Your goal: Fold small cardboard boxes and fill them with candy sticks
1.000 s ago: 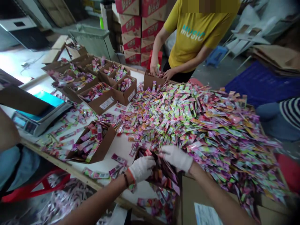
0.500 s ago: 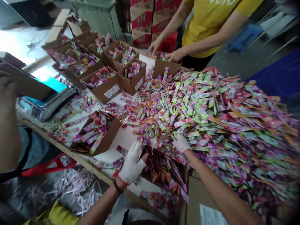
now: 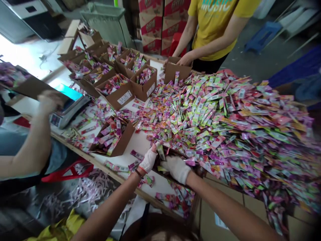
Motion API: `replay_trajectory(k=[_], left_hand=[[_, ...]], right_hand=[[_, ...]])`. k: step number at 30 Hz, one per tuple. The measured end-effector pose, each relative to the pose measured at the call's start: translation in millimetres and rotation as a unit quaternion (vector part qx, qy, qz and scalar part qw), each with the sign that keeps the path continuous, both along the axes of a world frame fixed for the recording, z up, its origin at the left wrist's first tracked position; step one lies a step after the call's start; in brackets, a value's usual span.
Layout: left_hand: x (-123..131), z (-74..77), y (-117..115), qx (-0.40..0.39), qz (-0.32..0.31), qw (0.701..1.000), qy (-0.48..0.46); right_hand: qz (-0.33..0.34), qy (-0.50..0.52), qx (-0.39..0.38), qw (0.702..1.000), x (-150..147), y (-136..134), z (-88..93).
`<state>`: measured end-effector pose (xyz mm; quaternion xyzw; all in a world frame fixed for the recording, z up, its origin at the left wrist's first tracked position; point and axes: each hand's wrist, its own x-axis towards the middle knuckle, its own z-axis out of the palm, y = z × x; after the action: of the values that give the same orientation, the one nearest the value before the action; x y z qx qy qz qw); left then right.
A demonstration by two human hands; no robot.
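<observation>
My left hand (image 3: 149, 160), in a white glove with bare fingertips, is closed at the left edge of a small brown cardboard box (image 3: 167, 176) in front of me. A green-and-white packet (image 3: 161, 152) stands up in the box beside its fingers. My right hand (image 3: 177, 169), gloved in white, reaches down into the same box among slim sachets; its fingers are blurred and partly hidden. Behind the box spreads a large heap of colourful sachets (image 3: 200, 110). Loose packets (image 3: 173, 197) lie on the white table on the near side of the box.
A filled box (image 3: 120, 140) stands to the left, with several more filled boxes (image 3: 122, 97) behind it. At far left a co-worker's arm (image 3: 37, 134) holds a carton by a scale (image 3: 67, 113). Across the table, a person in yellow (image 3: 215, 33) handles another box (image 3: 177, 72).
My right hand has moved from the heap left into the box. My left hand has gone from spread fingers to closed at the box's edge. The co-worker's arm at left has come further into view.
</observation>
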<state>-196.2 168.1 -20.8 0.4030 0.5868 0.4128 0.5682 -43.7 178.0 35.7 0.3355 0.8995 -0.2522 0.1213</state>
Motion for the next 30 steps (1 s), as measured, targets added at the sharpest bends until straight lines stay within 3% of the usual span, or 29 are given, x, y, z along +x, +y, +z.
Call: replay_trajectory(k=[2,3,5,7,10,12,14,16,18,20,22,24,26,28,30], left_hand=[[-7.5,9.9,-6.8,0.057,-0.067,0.986,0.138],[-11.4,17.2,-11.2,0.096,-0.102,0.964,0.226],[-17.6,35.3,-20.5,0.169,-0.147,0.894,0.389],[-18.7,53.5,-28.1,0.216,-0.185,0.826,0.486],[-7.2,67.0,-30.3,0.238,-0.322,0.763,0.508],[8.0,61.3,-22.9,0.206,-0.417,0.732,0.497],[24.2,47.1,-9.1,0.157,-0.460,0.718,0.499],[35.6,33.8,7.0,0.129,-0.467,0.716,0.503],[38.3,30.2,19.2,0.131,-0.465,0.721,0.498],[31.1,38.2,21.3,0.143,-0.467,0.726,0.484],[15.3,51.1,11.8,0.184,-0.440,0.764,0.435],[-6.6,58.1,-6.0,0.223,-0.342,0.836,0.366],[-31.3,50.8,-26.5,0.172,-0.185,0.909,0.332],[-55.1,28.0,-46.0,0.039,-0.057,0.932,0.356],[-71.9,-4.3,-63.6,-0.081,0.000,0.919,0.386]], right_hand=[[0.007,-0.029,0.000,1.000,-15.1,-3.9,-16.8],[0.011,-0.026,-0.010,1.000,-13.9,-3.6,-17.3],[0.013,0.003,-0.031,0.999,4.7,-1.6,-3.6],[-0.023,0.062,-0.041,0.997,35.8,-1.8,18.8],[-0.117,0.084,-0.024,0.989,73.7,-12.4,36.3],[-0.140,0.013,-0.017,0.990,79.0,-23.0,27.6],[-0.141,-0.078,-0.012,0.987,70.8,-29.1,10.4],[-0.146,-0.127,-0.012,0.981,61.0,-25.6,-2.6],[-0.141,-0.119,-0.023,0.983,59.7,-13.6,-4.0],[-0.143,-0.048,-0.011,0.989,68.3,0.9,3.5],[-0.167,0.026,0.033,0.985,79.7,12.2,10.7],[-0.190,0.056,0.067,0.978,86.3,19.4,9.5],[-0.198,0.027,0.035,0.979,86.5,25.2,-1.3],[-0.204,-0.004,-0.054,0.977,84.3,32.5,-17.1],[-0.212,-0.002,-0.138,0.968,84.6,41.5,-31.8]])
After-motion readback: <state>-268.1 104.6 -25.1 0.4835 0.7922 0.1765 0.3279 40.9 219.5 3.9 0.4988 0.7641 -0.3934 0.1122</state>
